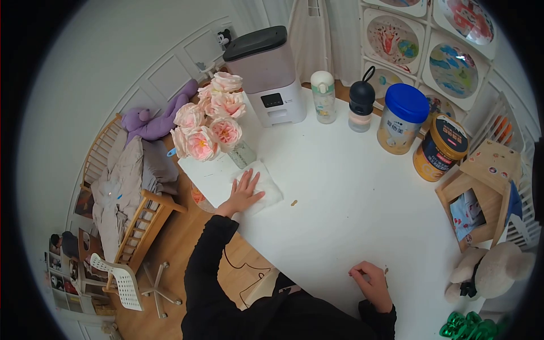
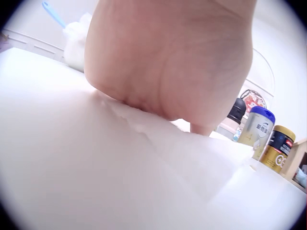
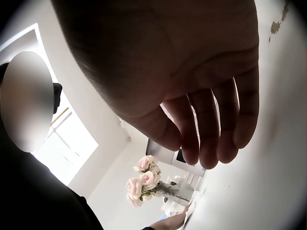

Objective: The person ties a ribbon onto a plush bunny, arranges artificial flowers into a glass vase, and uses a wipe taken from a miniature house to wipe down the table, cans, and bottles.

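My left hand [image 1: 243, 195] presses with spread fingers on a white cloth [image 1: 266, 190] that lies near the left edge of the white table [image 1: 334, 187]. In the left wrist view the heel of this hand [image 2: 168, 62] bears on the cloth [image 2: 158, 153], which is creased beneath it. A glass vase [image 1: 243, 154] of pink roses [image 1: 209, 122] stands just beyond the fingertips. My right hand [image 1: 371, 283] rests by the table's near edge and holds nothing. Its fingers [image 3: 207, 129] hang loosely curled in the right wrist view.
A pet feeder [image 1: 272, 79], a clear bottle [image 1: 324, 99], a dark-topped bottle [image 1: 361, 102], a blue-lidded can [image 1: 401, 122] and a gold can [image 1: 441, 148] line the back. At right are a wooden house [image 1: 487, 181] and a plush toy [image 1: 501, 269]. A small brown mark [image 1: 294, 203] shows beside the cloth.
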